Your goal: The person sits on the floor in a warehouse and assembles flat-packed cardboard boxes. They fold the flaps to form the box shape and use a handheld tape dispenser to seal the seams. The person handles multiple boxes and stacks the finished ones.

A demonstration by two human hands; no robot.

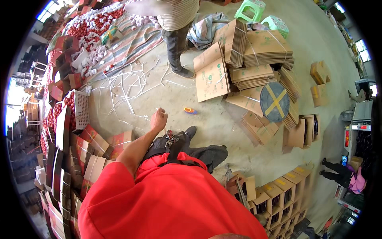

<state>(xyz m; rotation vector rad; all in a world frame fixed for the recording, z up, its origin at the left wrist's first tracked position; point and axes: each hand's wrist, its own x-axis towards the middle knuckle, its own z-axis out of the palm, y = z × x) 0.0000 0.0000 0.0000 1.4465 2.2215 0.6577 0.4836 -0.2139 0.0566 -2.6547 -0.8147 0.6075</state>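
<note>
A thin white strap [162, 112] is being pinched in the left hand [158, 120], fingers closing on it above the concrete floor [207, 119]; judging by this, pulling it free is underway. More strap scraps [125, 85] are lying at eleven o'clock; the right hand is out of view.

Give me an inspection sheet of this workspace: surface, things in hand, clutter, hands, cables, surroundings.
Surface: grey concrete floor.
Job's things: thin white plastic strap at the left hand's fingertips.
Clutter: loose white straps; small orange-and-blue tool; bundled flat brown cardboard cartons.
Grippers: left hand closed on the strap; right hand not seen.
Cables: nothing seen.
Surroundings: another person's legs; green plastic stools; open brown boxes.
</note>
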